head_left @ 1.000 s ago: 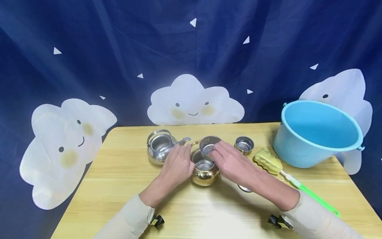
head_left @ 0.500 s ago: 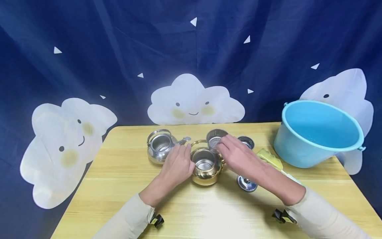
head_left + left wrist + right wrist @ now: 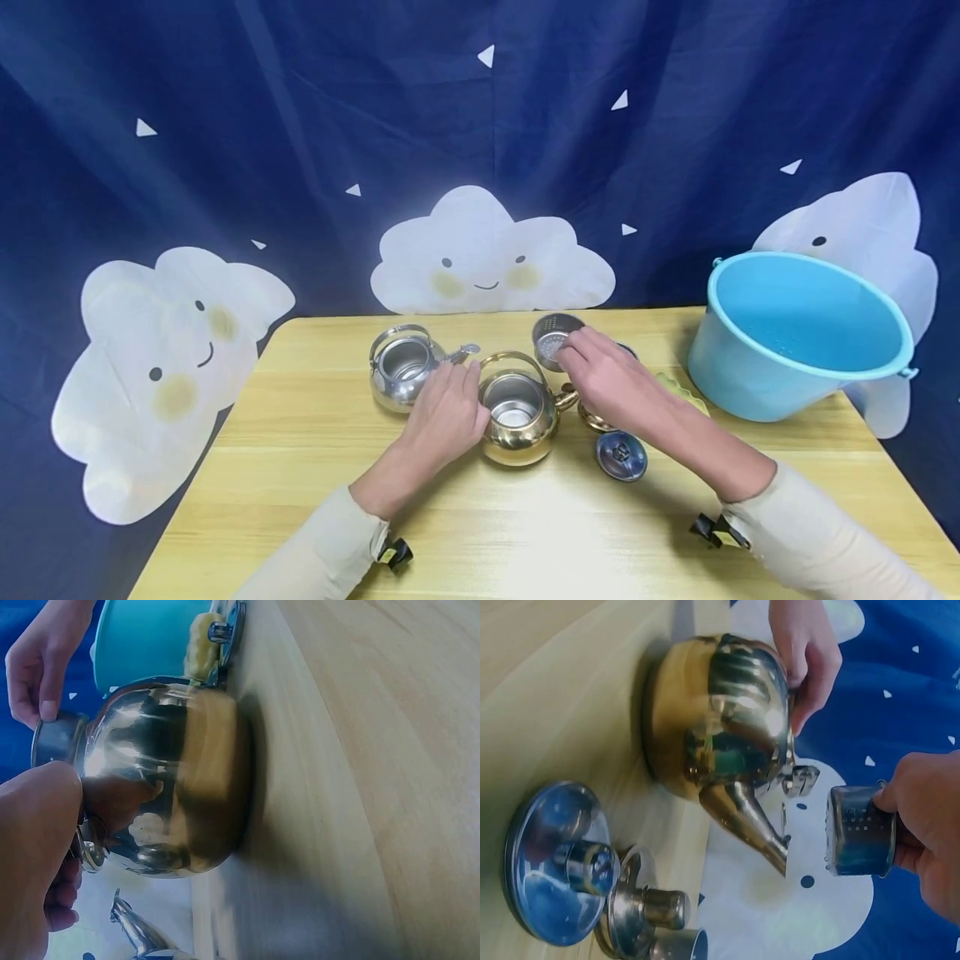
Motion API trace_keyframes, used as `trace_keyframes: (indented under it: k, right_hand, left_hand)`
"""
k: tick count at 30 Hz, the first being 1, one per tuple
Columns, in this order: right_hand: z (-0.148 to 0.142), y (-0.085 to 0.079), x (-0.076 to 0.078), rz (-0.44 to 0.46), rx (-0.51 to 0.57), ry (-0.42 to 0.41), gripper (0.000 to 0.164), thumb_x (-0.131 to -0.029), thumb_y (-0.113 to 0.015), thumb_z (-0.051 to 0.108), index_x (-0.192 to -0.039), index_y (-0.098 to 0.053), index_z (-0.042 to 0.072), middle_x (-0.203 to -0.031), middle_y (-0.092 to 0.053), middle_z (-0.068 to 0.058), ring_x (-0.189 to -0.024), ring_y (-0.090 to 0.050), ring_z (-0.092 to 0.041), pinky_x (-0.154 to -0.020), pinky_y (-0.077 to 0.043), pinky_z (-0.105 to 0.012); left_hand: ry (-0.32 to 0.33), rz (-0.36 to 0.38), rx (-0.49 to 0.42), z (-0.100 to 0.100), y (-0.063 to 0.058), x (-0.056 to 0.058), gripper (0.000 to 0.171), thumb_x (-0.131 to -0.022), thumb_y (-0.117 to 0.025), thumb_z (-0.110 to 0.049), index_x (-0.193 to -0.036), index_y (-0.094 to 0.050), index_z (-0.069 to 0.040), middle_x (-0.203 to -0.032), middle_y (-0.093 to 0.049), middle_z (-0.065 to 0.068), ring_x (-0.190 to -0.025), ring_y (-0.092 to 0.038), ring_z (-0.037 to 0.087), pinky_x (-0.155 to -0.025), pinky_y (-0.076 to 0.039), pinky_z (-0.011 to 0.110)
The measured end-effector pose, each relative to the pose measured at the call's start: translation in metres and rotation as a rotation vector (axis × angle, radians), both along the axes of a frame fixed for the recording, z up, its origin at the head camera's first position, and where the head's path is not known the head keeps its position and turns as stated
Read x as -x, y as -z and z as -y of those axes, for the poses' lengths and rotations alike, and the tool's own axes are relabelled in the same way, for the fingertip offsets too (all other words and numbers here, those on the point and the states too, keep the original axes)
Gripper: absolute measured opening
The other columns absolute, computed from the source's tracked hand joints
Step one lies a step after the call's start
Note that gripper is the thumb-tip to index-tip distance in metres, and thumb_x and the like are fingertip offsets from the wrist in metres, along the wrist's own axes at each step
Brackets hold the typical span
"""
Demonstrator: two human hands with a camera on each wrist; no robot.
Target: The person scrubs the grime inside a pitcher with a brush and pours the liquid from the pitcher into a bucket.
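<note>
Steel strainer (image 3: 550,343) — perforated, shiny | right hand (image 3: 613,379) pinching it | left hand (image 3: 444,413) gripping gold teapot (image 3: 519,447)

both hands (image 3: 447,408) (image 3: 611,379) gripping, fingers curled (image 3: 907,851)

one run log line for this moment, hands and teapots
left hand: gripping gold teapot; right hand: pinching perforated strainer, clear of gold teapot; gold teapot: upright, lid off; silver teapot: upright, lid off

Head cam: strainer (image 3: 549,343) pt.-hid by R hand (image 3: 607,373); L-wrist: silver kettle (image 3: 140,930) cropped.
</note>
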State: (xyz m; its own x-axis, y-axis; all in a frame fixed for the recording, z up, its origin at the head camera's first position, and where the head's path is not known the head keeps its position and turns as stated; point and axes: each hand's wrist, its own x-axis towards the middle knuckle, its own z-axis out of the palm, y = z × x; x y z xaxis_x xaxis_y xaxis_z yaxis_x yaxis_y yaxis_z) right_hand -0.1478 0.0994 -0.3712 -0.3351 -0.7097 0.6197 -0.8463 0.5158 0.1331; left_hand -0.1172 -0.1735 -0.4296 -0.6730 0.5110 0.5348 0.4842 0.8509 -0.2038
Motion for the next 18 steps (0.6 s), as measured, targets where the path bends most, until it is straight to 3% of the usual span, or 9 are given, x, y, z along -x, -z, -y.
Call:
trace_keyframes:
  k: [10, 18]
  right_hand:
    - [-0.01, 0.007, 0.016, 0.016, 0.022, 0.001, 0.014, -0.083, -0.06, -0.013, -0.091, -0.065, -0.002, -0.088, -0.061, -0.01, -0.083, -0.058, -0.026, -0.077, -0.053, -0.038]
    - [-0.018, 0.014, 0.026, 0.044, -0.001, -0.005, 0.014, -0.09, -0.057, -0.009, -0.095, -0.069, -0.004, -0.087, -0.062, -0.011, -0.082, -0.06, -0.025, -0.076, -0.055, -0.037]
  left_hand:
    - [0.007, -0.008, -0.007, 0.0, 0.002, 0.001, 0.051, -0.087, -0.052, -0.02, -0.125, -0.068, 0.01, -0.077, -0.062, 0.007, -0.071, -0.05, 0.021, -0.07, -0.045, 0.033]
    - [0.011, -0.017, -0.019, 0.0, 0.001, 0.001, 0.051, -0.086, -0.05, -0.02, -0.123, -0.069, 0.01, -0.076, -0.062, 0.008, -0.071, -0.05, 0.022, -0.07, -0.046, 0.034]
